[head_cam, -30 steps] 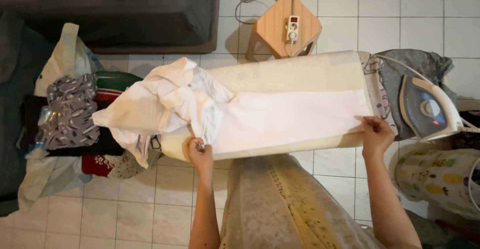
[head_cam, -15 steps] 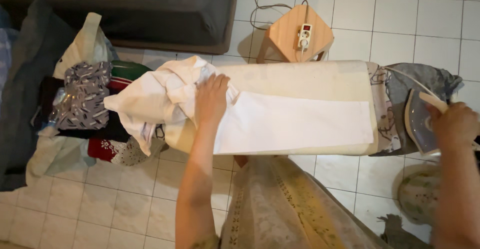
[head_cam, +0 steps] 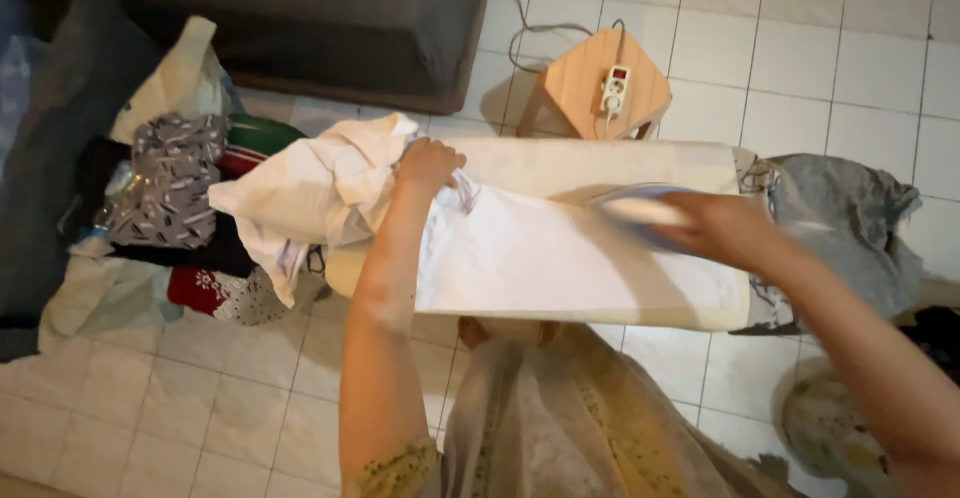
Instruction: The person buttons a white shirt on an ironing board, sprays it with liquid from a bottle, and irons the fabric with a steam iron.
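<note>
A white garment (head_cam: 540, 258) lies flat along a cream ironing board (head_cam: 600, 163), its bunched part (head_cam: 310, 183) hanging off the left end. My left hand (head_cam: 428, 166) rests on the bunched cloth at the board's left, fingers curled into it. My right hand (head_cam: 725, 226) holds a blue and white iron (head_cam: 630, 208) above the flat cloth near the board's right half; the iron is blurred by motion.
A pile of folded clothes and bags (head_cam: 170, 208) sits on the tiled floor at the left. A wooden stool (head_cam: 600, 83) with a power strip (head_cam: 616, 88) stands behind the board. A grey cloth (head_cam: 850, 218) drapes the board's right end. A dark sofa (head_cam: 330, 18) is at the top.
My right hand has lifted the iron from its rest at the right end and carried it left over the garment. My left hand has closed on the bunched cloth.
</note>
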